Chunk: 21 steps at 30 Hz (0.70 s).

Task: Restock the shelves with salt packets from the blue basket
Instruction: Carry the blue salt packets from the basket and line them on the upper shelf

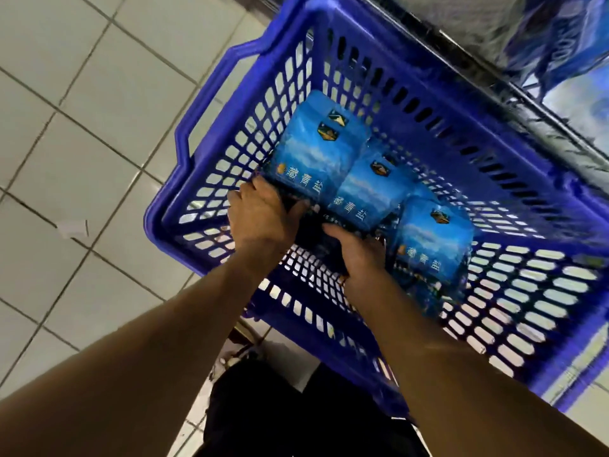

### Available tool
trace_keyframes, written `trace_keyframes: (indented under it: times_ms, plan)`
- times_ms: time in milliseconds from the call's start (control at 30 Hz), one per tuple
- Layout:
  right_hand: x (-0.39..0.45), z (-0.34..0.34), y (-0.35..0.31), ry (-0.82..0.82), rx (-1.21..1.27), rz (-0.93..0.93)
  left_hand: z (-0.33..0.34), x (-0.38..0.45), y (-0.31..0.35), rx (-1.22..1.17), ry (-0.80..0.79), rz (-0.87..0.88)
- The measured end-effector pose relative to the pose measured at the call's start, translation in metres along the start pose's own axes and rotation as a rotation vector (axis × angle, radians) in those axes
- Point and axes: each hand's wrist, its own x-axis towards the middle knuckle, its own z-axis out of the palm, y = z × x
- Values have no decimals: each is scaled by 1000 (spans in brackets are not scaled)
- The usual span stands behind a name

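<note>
Left hand (260, 209): fingers curled over the near edge of the far-left salt packet (316, 150), gripping it. Right hand (357, 249): fingers wrapped round the dark near end of the middle salt packet (369, 189), gripping it; fingertips are mostly hidden under the packet. Both forearms reach down into the blue basket (204, 103).

Three blue packets show, in a diagonal row on the basket's mesh floor, each touching the next; the third packet (431, 239) lies just beside the right hand, untouched. Packets are glossy blue with pale lettering.

The basket is perforated plastic with a handle loop on the left side. It stands on a pale tile floor (82, 110) with dark grout lines. A small scrap of paper (72, 228) lies on the tiles left of the basket. Top right: a metal shelf edge (494, 94), blurred, with blue packaging (560, 37) on it. Dark trousers (296, 417) at bottom centre.
</note>
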Motion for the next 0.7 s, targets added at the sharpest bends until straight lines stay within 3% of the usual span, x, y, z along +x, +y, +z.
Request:
trace_keyframes:
  times_ms: [167,467,700]
  plan:
    - [-1,-10,-2,17,48,-79,-8,9,7,-29,-147,-60]
    - [-22,-50,-10,-61,207,-32,-8,5,18,-591,-487,-197]
    - [-116,-114,-22,-276,268,29,-94,-71,8,-986,-727,-153]
